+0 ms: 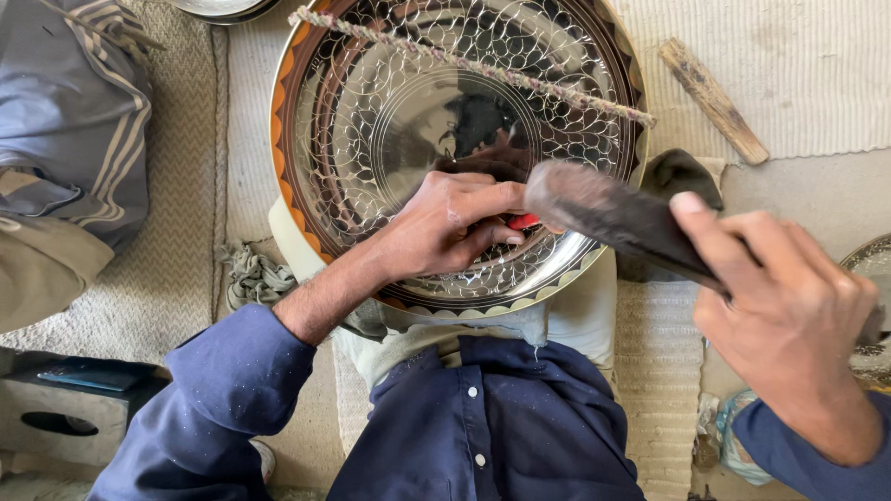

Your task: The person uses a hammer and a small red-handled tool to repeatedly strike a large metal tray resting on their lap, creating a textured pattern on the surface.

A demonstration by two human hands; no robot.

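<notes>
Two hands work over one large engraved metal tray (371, 121), which I take as the landmark. One left hand (445, 227) rests on the tray's near half, fingers curled shut around a small red-tipped tool (523, 222) whose tip touches the shiny surface; most of that tool is hidden inside the fist. One right hand (789, 320), off the tray's right edge, is closed around the handle of one dark hammer (613, 215), thumb laid along the shaft, and the hammer's blurred head hangs over the tray's near right part, just beside the left hand's knuckles. The tray itself tilts against the person's lap, its near rim touching one pale cloth (575, 315) over the knees, above the blue shirt (492, 427). One twisted cord (464, 63) runs across the tray's far half from upper left to right rim. One wooden stick (713, 100) lies beyond the tray's right edge on the woven mat (789, 74). One crumpled greenish rag (252, 276) lies at the tray's near left. Folded striped fabric (74, 130) lies well left of the tray. Two other metal pieces show only as rims: one (223, 9) past the tray's far left, one (872, 269) at the far right, partly behind the right hand.
</notes>
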